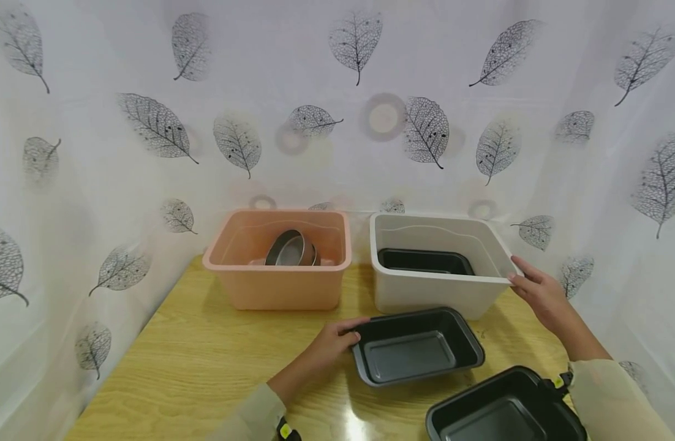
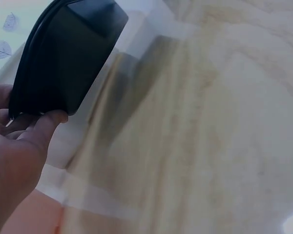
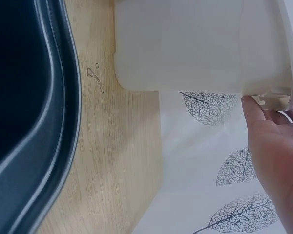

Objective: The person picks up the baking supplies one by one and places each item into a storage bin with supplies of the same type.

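Note:
My left hand point(image 1: 331, 344) grips the left end of a black loaf pan point(image 1: 417, 352), thumb on the rim. In the left wrist view the same loaf pan point(image 2: 63, 58) is seen from outside, raised over the table with its shadow below. At the right, my right hand point(image 1: 541, 294) holds the rim of a white plastic bin point(image 1: 426, 294) at its right end. The right wrist view shows that hand point(image 3: 278, 146) with fingers curled round the bin's edge. Inside the bin lies another black pan point(image 1: 426, 260), partly hidden by the front wall.
A pink plastic bin point(image 1: 282, 288) stands left of the white one, with round metal cake tins point(image 1: 290, 248) in it. Another black pan point(image 1: 503, 410) lies at the table's near right, close to my right sleeve. A leaf-print curtain point(image 1: 293, 73) hangs behind the wooden table point(image 1: 205, 361).

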Tool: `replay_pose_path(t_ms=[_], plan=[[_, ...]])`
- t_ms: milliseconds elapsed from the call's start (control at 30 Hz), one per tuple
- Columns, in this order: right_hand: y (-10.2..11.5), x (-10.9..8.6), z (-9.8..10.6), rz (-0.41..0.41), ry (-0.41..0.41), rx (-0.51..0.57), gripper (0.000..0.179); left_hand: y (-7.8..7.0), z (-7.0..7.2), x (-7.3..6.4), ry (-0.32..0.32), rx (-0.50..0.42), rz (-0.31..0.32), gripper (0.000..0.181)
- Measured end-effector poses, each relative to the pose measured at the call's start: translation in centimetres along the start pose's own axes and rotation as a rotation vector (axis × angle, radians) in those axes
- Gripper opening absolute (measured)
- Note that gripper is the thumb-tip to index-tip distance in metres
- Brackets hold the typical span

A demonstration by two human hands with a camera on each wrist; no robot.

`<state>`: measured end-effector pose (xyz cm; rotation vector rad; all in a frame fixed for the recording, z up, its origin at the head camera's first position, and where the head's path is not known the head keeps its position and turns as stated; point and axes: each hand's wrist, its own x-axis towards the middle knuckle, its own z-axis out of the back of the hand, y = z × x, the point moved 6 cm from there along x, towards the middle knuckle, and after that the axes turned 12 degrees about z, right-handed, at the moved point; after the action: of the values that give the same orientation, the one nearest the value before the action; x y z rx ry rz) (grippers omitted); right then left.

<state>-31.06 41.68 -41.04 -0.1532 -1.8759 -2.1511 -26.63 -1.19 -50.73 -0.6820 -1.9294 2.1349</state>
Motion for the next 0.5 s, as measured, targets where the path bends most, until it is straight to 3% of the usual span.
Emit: replay_pose_path(t_ms=[233, 500], plan=[[-0.1, 0.0, 0.2, -0.002, 0.004, 0.001, 0.073, -2.4, 0.5, 0.0, 0.108, -0.044, -0.022, 0.043], [0.0, 0.0, 0.1, -0.002, 0.012, -0.005, 0.073, -5.9, 0.9, 0.0, 0.166, -0.027, -0.062, 0.044]])
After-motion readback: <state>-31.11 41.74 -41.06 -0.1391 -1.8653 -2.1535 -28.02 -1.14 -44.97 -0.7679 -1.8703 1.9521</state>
